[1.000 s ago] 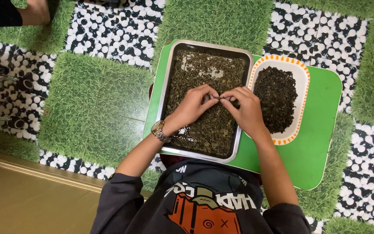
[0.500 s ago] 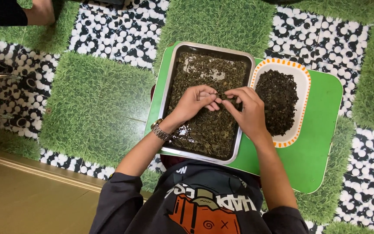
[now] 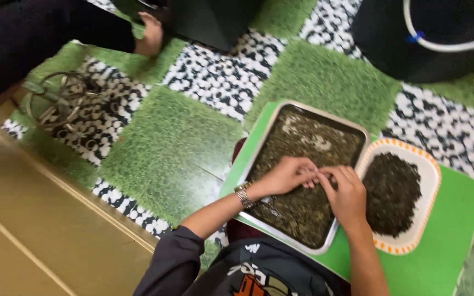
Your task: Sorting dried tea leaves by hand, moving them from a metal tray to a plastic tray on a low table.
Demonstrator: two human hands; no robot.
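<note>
A metal tray [image 3: 308,111] full of dark green dried leaves lies on a green board [image 3: 445,241]. My left hand [image 3: 286,175], with a metal watch on its wrist, hovers over the middle of the tray. My right hand [image 3: 346,194] meets it fingertip to fingertip, and together the fingers pinch a small bit of leaf. A white dish with an orange rim [image 3: 429,186], to the right of the tray, holds a heap of darker leaves.
The floor is a patchwork of green turf mats [image 3: 165,148] and black-and-white pebble mats [image 3: 215,71]. Another person's bare foot [image 3: 150,34] rests at the upper left. A coiled wire object [image 3: 61,104] lies at left, a dark container [image 3: 440,33] at upper right.
The view has swung left and tilted, so the tray and dish now sit lower right. Both hands stay together over the tray, fingers still pinching.
</note>
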